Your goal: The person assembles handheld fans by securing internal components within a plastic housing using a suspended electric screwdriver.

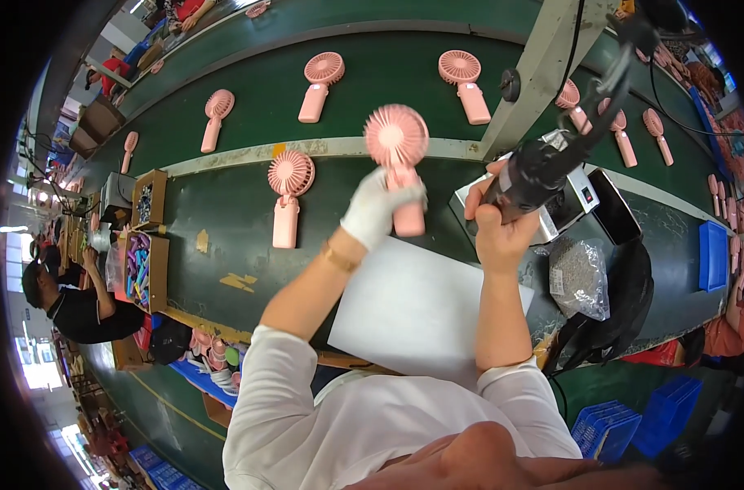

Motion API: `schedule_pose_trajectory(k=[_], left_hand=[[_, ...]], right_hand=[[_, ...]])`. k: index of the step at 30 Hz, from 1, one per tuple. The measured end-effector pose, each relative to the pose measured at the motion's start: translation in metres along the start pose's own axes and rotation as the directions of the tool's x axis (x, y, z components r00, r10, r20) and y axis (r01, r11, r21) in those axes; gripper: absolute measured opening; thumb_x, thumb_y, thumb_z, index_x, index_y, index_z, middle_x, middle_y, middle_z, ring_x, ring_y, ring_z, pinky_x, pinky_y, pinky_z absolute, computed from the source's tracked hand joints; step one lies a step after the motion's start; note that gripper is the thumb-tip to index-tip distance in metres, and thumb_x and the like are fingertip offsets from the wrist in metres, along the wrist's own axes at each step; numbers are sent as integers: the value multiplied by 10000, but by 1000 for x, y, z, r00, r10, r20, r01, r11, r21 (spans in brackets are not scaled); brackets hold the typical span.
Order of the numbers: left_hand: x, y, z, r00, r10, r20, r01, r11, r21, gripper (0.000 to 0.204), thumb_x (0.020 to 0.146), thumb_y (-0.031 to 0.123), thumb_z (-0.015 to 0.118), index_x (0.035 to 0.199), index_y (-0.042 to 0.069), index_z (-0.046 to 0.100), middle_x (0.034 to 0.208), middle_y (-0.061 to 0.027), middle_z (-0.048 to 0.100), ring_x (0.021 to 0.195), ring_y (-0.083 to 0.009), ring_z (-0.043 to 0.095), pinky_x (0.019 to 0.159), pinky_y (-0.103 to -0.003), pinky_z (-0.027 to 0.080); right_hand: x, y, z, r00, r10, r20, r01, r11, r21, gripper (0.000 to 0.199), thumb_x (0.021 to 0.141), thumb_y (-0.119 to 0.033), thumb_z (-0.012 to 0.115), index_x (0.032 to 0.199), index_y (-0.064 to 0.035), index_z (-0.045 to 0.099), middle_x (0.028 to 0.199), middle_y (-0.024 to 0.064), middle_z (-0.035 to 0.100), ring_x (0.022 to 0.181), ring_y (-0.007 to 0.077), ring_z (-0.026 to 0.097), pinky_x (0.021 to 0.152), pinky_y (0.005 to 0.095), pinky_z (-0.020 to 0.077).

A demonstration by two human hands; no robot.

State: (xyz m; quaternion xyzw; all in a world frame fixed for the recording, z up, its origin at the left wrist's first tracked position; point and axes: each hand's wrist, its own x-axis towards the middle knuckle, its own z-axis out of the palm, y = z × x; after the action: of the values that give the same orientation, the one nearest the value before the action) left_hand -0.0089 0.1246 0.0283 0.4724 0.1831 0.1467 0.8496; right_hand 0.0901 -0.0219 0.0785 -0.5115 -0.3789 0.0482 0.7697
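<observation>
My left hand (370, 211), in a white glove, is closed round the handle of a pink handheld fan (408, 208) and holds it upright above the bench; hand and fan are slightly blurred. Bare fingers of my right hand (506, 233) wrap round a black electric screwdriver (537, 171) hung from above; its tip is hidden. A second pink fan (285, 220) lies on the bench left of my gloved hand. Below both hands is a white sheet (413, 302). A silver metal box with a red switch (586, 194) sits beside the screwdriver.
Several pink fans lie on the green belt (388, 86) beyond the bench rail. A metal post (543, 69) rises at right. Cardboard boxes (157, 269) stand left, near a seated person. At right are a clear plastic bag of small parts (580, 278) and a blue tray (713, 256).
</observation>
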Motion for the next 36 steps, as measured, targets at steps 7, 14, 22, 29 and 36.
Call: schedule_pose_trajectory(k=[7,14,22,29,36], left_hand=[[-67,-56,20,975,-221,-9,206,922,-327,209,803,38,627,980,16,519,880,-78,611,766,-168,605,710,-306,511],[-69,-56,24,983,-179,-47,154,932,-328,208,822,44,598,1006,13,505,905,-76,610,773,-163,605,705,-299,513],[-67,-55,24,983,-176,-59,143,921,-361,188,824,35,589,993,8,512,912,-81,612,780,-156,608,711,-295,514],[-61,-93,-4,994,-101,-29,76,881,-467,262,847,34,532,1104,-8,502,993,-84,597,867,-176,605,769,-302,514],[-60,-105,-15,977,-192,-89,119,844,-522,294,876,90,515,1152,-7,486,1068,-87,573,934,-167,588,819,-296,504]], right_hand=[[-5,3,17,981,165,98,-188,930,317,801,677,-635,648,1104,-5,400,598,55,479,487,123,456,472,244,383],[-8,8,22,979,174,103,-199,913,357,789,682,-649,632,1083,-12,391,592,61,462,482,130,449,466,256,381],[-13,15,26,968,187,166,-235,907,349,772,684,-626,652,1081,-13,400,616,62,493,492,123,458,468,243,381],[-20,10,35,873,-129,470,172,984,-48,684,506,-252,859,1059,1,546,852,97,640,732,188,631,691,276,491],[-23,11,37,898,-117,424,163,984,-73,712,518,-337,845,1061,11,544,808,78,618,686,182,598,660,273,485]])
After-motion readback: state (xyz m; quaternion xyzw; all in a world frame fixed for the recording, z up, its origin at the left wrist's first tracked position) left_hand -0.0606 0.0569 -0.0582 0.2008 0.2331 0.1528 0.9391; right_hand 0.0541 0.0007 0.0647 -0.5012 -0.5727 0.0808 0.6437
